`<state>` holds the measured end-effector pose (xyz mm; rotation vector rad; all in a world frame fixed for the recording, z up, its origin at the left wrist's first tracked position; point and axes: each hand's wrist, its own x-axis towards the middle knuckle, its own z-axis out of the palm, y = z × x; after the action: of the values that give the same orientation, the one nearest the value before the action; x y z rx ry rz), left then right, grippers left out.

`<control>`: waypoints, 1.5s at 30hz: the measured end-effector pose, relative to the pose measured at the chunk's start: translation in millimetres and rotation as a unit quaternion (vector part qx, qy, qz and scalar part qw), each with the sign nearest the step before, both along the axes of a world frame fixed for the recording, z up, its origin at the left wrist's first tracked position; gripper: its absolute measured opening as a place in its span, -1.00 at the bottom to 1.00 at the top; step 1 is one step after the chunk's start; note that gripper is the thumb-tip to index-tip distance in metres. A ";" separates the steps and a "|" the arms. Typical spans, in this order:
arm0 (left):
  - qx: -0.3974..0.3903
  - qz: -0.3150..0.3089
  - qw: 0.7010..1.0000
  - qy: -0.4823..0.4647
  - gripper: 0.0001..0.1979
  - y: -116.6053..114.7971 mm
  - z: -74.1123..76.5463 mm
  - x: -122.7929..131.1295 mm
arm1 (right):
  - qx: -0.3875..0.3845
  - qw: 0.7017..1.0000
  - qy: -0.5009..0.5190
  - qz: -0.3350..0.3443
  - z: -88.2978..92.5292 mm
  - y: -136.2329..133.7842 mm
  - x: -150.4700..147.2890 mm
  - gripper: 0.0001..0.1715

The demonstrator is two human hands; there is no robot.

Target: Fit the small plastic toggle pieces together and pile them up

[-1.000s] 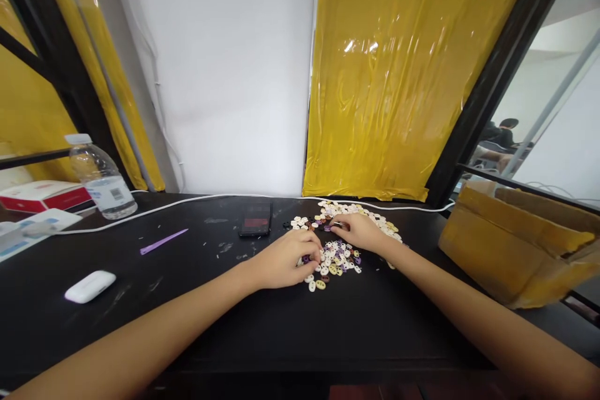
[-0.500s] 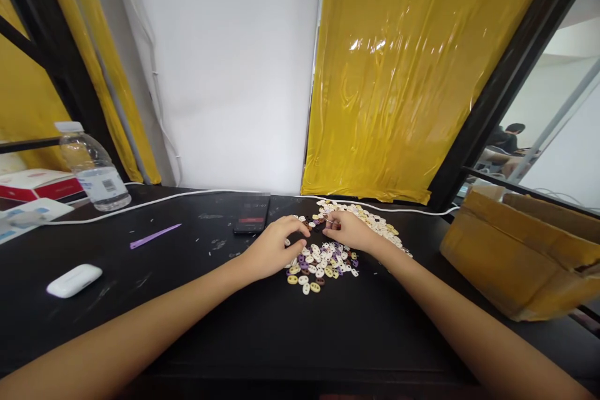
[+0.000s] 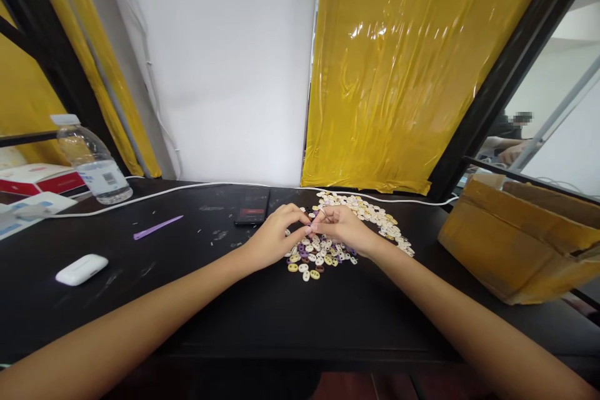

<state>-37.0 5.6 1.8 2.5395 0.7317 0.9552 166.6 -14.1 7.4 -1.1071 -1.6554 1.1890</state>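
My left hand (image 3: 282, 232) and my right hand (image 3: 341, 226) meet fingertip to fingertip over a pile of small flat oval pieces (image 3: 323, 256). The pieces have holes and are white, yellow, purple and brown. My left thumb and forefinger pinch at something small and partly purple, mostly hidden by the fingers. The right hand is closed too, its thumb touching the same spot. A thin shiny line shows along its curled fingers, too small to name. Behind the right hand spreads a second heap of mostly white and pale yellow oval pieces (image 3: 370, 209).
A phone (image 3: 252, 212) lies beyond my left hand. Leftward are a purple pointed strip (image 3: 157, 227), a white earbud case (image 3: 82, 269), a water bottle (image 3: 96, 165) and a red-and-white box (image 3: 42, 179). A cardboard box (image 3: 510, 244) stands right. A white cable (image 3: 187, 186) crosses behind.
My right hand has moved left and down to my left hand, and their fingertips now meet. The left thumb and forefinger have closed from a wider gap. The view has shifted slightly.
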 end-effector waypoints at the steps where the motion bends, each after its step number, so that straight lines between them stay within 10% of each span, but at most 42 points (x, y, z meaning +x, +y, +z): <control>1: 0.002 -0.015 1.000 0.001 -0.81 -1.5 1.8 0.3 | -0.003 1.000 0.002 0.007 1.8 -2.4 -0.8 -0.66; 7: 0.002 -0.055 0.999 0.001 -0.88 -6.0 5.9 0.0 | 0.046 0.994 -0.048 0.089 10.2 -3.5 11.2 -0.64; 25: -0.040 -0.054 0.998 -0.007 -0.86 -6.0 2.6 2.1 | 0.213 0.960 -0.177 0.028 -0.6 -6.9 9.0 -0.94; 33: 0.036 -0.012 0.997 0.067 -0.85 1.4 7.7 -6.9 | 0.109 0.953 -0.275 0.059 12.2 3.8 51.5 -0.91; 45: 0.007 0.032 0.997 0.071 -0.87 18.5 -8.1 -9.0 | 0.188 0.888 -0.413 -0.077 -11.7 27.9 18.3 -0.79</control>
<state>-46.0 24.1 -6.3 2.6315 0.8541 0.8068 184.9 13.9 -4.3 -1.5574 -2.2328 0.2314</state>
